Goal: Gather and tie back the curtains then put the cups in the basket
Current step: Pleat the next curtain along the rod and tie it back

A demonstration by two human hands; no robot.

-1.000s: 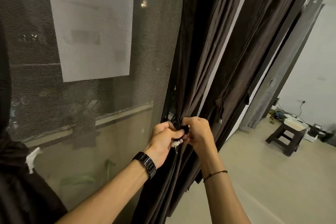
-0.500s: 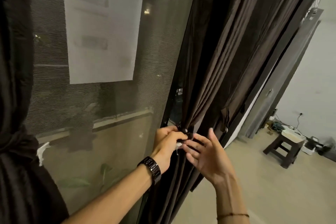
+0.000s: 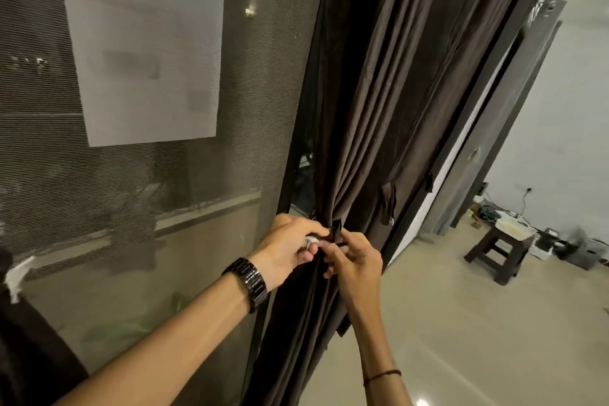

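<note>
Curtain (image 3: 379,109): dark brown, hanging in long folds and drawn into a narrow waist low down, where both hands meet. Tie (image 3: 336,231): a short dark strap standing upright against the front of the curtain at that waist; whether it is fastened cannot be told. Left hand (image 3: 290,247): at the curtain's left edge, fingers curled, fingertips pinching the tie from the left, with a white scrap (image 3: 309,241) caught among the fingers, its nature unclear. Right hand (image 3: 354,257): in front of the curtain, just below and right of the waist, thumb and forefinger pressed together on the tie, the other fingers bent loosely. The two hands touch at the fingertips. A black watch (image 3: 252,277) sits on the left wrist, a thin cord (image 3: 382,374) on the right. Left of the curtain is a mesh screen (image 3: 148,208) with a pale paper (image 3: 148,43) behind it. Far left of the curtain, at the picture's edge, is a second curtain (image 3: 29,359), bunched, with a white strip (image 3: 16,273) at its waist. Right of the curtain, well apart, a dark stool (image 3: 494,250) stands on the pale floor (image 3: 461,339), cables and boxes behind it.
</note>
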